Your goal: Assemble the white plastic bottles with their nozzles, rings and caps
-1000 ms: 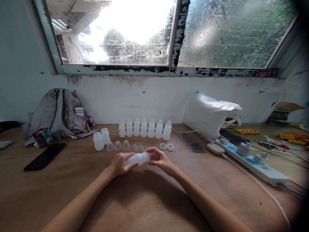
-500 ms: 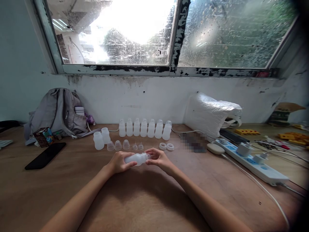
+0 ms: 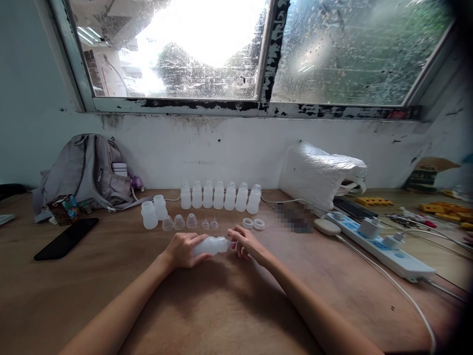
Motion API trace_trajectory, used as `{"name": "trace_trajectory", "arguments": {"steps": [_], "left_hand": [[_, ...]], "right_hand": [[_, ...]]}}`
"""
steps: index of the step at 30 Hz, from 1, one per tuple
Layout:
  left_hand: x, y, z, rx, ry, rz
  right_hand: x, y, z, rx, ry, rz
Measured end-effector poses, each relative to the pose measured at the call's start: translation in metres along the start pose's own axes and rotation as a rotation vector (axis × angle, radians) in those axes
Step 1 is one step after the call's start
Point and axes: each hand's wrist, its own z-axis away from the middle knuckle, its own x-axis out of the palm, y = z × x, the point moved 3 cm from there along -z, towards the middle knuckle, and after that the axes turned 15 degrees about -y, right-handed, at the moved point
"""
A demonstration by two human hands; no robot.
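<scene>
My left hand point(image 3: 184, 250) is wrapped round a frosted white bottle point(image 3: 211, 245), which lies on its side with its neck to the right. At the neck, my right hand point(image 3: 246, 242) has its fingers curled around a small clear tip; the exact contact is hard to see. Beyond the hands stand two open bottles point(image 3: 150, 215), several clear caps point(image 3: 179, 222), two clear nipples point(image 3: 214, 223) and two white rings point(image 3: 259, 225). Behind these, several capped bottles point(image 3: 218, 195) form a row near the wall.
A black phone point(image 3: 67, 239), a drink carton point(image 3: 64, 209) and a grey backpack point(image 3: 86, 170) are at the left. On the right are a power strip point(image 3: 380, 246), a white puck-shaped device point(image 3: 327, 227), cables and a silvery bag point(image 3: 321, 172).
My right hand has shifted slightly right, and its fingers have loosened from the bottle's neck. The bottle remains in my left hand. The view has moved a little.
</scene>
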Motion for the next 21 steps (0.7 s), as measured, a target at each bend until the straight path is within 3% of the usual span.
{"name": "trace_trajectory", "arguments": {"steps": [5,13,21], "left_hand": [[0.0012,-0.0067,0.0017,-0.034,-0.002,-0.008],[0.002,-0.0071,0.0013,-0.025,0.005,-0.017],[0.0027,-0.0027,0.0011,0.021,0.005,-0.03]], "right_hand": [[0.0013,-0.0036,0.0004,-0.086,-0.169,-0.145],[0.0012,0.004,-0.0036,-0.041,-0.028,0.069],[-0.0006,0.0004,-0.0051,-0.106,-0.044,0.13]]}}
